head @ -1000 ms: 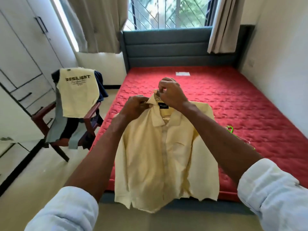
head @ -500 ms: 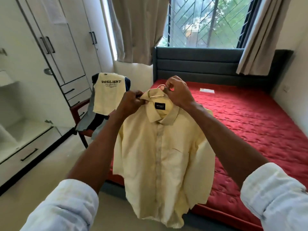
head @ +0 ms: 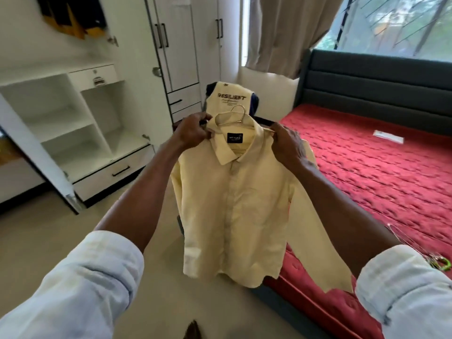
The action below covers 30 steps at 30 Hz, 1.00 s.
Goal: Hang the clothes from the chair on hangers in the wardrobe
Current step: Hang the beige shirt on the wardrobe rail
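Observation:
A pale yellow button shirt [head: 234, 211] hangs on a thin hanger whose hook [head: 241, 113] sticks up above the collar. I hold it up in front of me. My left hand [head: 193, 130] pinches the left shoulder by the collar. My right hand [head: 287, 143] pinches the right shoulder. Behind the shirt stands the chair, mostly hidden, with a cream top printed "RESILIENT" [head: 230, 99] over its back. The white wardrobe [head: 80, 123] stands open at the left with bare shelves and a dark and yellow garment [head: 73, 15] hanging at the top.
A bed with a red mattress [head: 381, 172] and grey headboard fills the right side. Spare hangers with a green hook [head: 440, 263] lie on its near edge. The open wardrobe door edge [head: 44, 167] juts out at the left. Beige floor lies between wardrobe and bed.
The view has swung left from the bed toward the open wardrobe. The shirt on its hanger came up off the mattress, and both hands moved from the collar out to the shoulders.

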Tool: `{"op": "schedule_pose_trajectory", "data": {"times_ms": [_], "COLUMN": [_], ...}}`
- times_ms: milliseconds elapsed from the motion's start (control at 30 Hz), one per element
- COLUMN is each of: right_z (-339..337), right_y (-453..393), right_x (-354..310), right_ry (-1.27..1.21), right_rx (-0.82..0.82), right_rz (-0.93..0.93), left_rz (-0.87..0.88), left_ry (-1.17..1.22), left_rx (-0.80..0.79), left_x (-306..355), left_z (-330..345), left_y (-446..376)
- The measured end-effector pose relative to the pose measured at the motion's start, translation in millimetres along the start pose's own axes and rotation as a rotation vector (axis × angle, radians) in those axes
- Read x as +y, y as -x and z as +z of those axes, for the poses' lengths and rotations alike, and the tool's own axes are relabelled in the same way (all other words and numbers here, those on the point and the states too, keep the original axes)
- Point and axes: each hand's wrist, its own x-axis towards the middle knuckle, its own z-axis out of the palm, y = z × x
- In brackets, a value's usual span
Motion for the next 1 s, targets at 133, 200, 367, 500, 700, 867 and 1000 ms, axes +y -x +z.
{"op": "schedule_pose_trajectory", "data": {"times_ms": [133, 200, 367, 500, 700, 867, 1000], "right_z": [50, 80, 159, 219, 297, 361, 411], "right_y": [-28, -46, -94, -140, -207, -276, -339], "right_x": [-38, -61, -135, -190, -268, -327, -365], "right_ry": [-0.033, -0.030, -0.008, -0.149, -0.192, -0.128, -0.103], "right_rx": [-0.021, -0.028, 0.002, 0.019, 0.115, 0.192, 0.250], "right_rz": [-0.049, -0.092, -0.190, -0.237, -0.324, -0.353, -0.411], "left_rz": [-0.147, -0.137, -0.108, -0.048, -0.088, -0.164, -0.176], "left_ry": [0.029, -0.029, -0.161, -0.224, -0.333, -0.357, -0.286], "left_rx": [-0.125, -0.005, 0.303, 0.433, 0.362, 0.381, 0.416], "left_x": [-56, -93, -160, -211, -296, -361, -407], "left_z": [-48, -67, -109, -159, -244, -300, -336], "left_y": [1, -3, -21, -38, -74, -113, -154]}}
